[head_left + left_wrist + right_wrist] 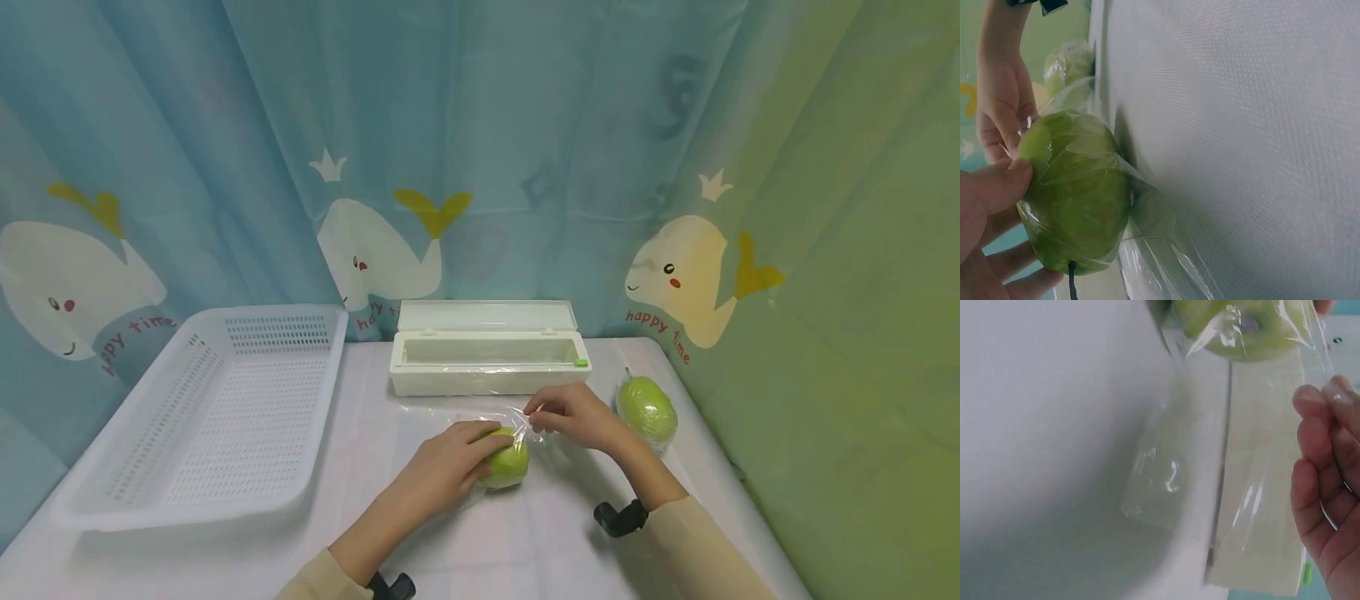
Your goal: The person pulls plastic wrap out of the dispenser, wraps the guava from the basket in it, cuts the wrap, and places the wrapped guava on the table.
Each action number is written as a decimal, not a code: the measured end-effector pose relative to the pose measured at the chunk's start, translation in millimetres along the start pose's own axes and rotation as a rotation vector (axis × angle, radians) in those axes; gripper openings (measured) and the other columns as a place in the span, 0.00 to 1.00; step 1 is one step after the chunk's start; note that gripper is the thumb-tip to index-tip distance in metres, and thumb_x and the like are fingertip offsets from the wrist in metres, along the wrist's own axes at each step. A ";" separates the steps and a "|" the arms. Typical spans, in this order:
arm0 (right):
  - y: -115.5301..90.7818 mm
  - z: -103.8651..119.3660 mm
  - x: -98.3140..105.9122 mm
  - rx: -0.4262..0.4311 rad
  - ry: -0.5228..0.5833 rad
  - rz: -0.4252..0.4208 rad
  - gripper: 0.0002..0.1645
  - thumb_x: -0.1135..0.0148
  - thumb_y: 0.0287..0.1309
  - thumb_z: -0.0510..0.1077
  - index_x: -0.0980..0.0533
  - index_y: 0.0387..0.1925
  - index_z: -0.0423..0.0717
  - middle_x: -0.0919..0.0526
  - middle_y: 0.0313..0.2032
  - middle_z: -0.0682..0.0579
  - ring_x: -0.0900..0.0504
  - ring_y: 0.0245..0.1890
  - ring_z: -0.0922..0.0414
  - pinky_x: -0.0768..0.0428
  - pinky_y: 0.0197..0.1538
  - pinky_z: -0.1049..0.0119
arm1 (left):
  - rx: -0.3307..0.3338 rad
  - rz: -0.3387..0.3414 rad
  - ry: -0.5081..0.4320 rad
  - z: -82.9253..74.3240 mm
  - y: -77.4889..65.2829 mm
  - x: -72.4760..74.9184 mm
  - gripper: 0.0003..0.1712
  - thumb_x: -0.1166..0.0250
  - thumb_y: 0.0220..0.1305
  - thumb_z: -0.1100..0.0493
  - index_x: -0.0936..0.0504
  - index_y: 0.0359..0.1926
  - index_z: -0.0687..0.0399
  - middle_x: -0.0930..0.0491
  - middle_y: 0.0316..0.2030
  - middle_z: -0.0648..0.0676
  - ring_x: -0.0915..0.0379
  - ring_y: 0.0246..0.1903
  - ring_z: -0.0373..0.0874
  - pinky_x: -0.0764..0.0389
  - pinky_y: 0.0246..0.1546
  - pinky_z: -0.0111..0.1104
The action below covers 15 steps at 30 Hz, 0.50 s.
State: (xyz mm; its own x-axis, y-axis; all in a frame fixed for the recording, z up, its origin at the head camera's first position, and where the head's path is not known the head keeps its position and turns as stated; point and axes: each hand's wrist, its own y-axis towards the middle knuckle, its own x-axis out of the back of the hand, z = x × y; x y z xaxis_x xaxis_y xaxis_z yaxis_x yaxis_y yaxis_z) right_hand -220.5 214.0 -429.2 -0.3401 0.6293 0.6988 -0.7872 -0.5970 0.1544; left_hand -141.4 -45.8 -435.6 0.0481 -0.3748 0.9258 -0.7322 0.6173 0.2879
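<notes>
A green pear (512, 467) with a dark stem lies on the table, partly covered by clear plastic wrap (1163, 250). My left hand (447, 463) grips it from the left, thumb on one side and fingers around the other, as the left wrist view shows. To the right of the pear, my right hand (573, 415) pinches an edge of the wrap between thumb and index finger, drawing it taut off the fruit. Loose wrap (1157, 481) trails over the white cloth in the right wrist view.
Behind the hands stands a white cling film box (480, 383) with its lid up and a green slider (581, 362). A second pear (647, 410), wrapped in film, sits at the right. On the left is a white slotted basket (232, 425). A whale-print curtain (525, 167) hangs behind.
</notes>
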 end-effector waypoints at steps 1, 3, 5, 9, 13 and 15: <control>-1.2 -1.3 1.7 0.002 -0.002 -0.017 0.07 0.35 0.64 0.42 0.17 0.40 0.43 0.13 0.28 0.56 0.16 0.29 0.62 0.18 0.33 0.67 | 0.000 0.001 0.001 -0.1 0.0 -0.3 0.28 0.32 0.64 0.54 0.24 0.65 0.39 0.26 0.64 0.49 0.29 0.63 0.47 0.21 0.57 0.43; -3.8 -1.5 4.8 -0.006 -0.016 -0.078 0.08 0.35 0.65 0.43 0.16 0.41 0.42 0.14 0.29 0.56 0.17 0.30 0.62 0.18 0.34 0.66 | -0.002 -0.005 -0.001 -0.1 -0.2 -0.9 0.28 0.32 0.64 0.54 0.24 0.66 0.41 0.25 0.64 0.49 0.29 0.63 0.47 0.21 0.57 0.43; -7.1 -0.8 5.8 -0.015 -0.049 -0.173 0.08 0.36 0.66 0.44 0.16 0.40 0.44 0.14 0.31 0.57 0.18 0.31 0.63 0.18 0.35 0.67 | -0.003 -0.012 0.003 0.2 -0.4 -1.8 0.28 0.32 0.64 0.54 0.25 0.66 0.42 0.25 0.64 0.50 0.28 0.62 0.47 0.21 0.57 0.43; -16.3 8.5 0.7 0.019 -0.138 -0.422 0.05 0.35 0.65 0.42 0.16 0.40 0.47 0.14 0.33 0.58 0.19 0.31 0.64 0.18 0.34 0.69 | -0.005 -0.025 0.010 0.8 -0.2 -3.4 0.29 0.33 0.65 0.54 0.25 0.67 0.46 0.25 0.64 0.51 0.27 0.62 0.49 0.21 0.57 0.43; -27.2 23.7 -15.6 0.187 -0.228 -0.556 0.07 0.32 0.57 0.35 0.17 0.38 0.47 0.15 0.34 0.57 0.20 0.34 0.61 0.19 0.33 0.67 | 0.008 -0.023 0.003 1.8 0.2 -3.4 0.30 0.34 0.66 0.54 0.26 0.68 0.49 0.25 0.65 0.52 0.28 0.63 0.50 0.22 0.59 0.44; -32.0 30.9 -25.7 0.264 -0.276 -0.544 0.09 0.31 0.53 0.35 0.17 0.37 0.48 0.15 0.35 0.58 0.19 0.37 0.60 0.19 0.37 0.67 | 0.023 -0.015 -0.009 3.1 0.1 -3.5 0.31 0.34 0.66 0.53 0.27 0.68 0.51 0.26 0.65 0.53 0.28 0.63 0.50 0.23 0.59 0.44</control>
State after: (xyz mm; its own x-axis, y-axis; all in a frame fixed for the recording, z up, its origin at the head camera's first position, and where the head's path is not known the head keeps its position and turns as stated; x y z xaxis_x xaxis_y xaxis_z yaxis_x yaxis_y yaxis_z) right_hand -170.7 201.5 -430.6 0.2420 0.7454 0.6211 -0.6451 -0.3545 0.6768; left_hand -143.8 -46.6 -439.5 0.0530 -0.3904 0.9191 -0.7466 0.5957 0.2961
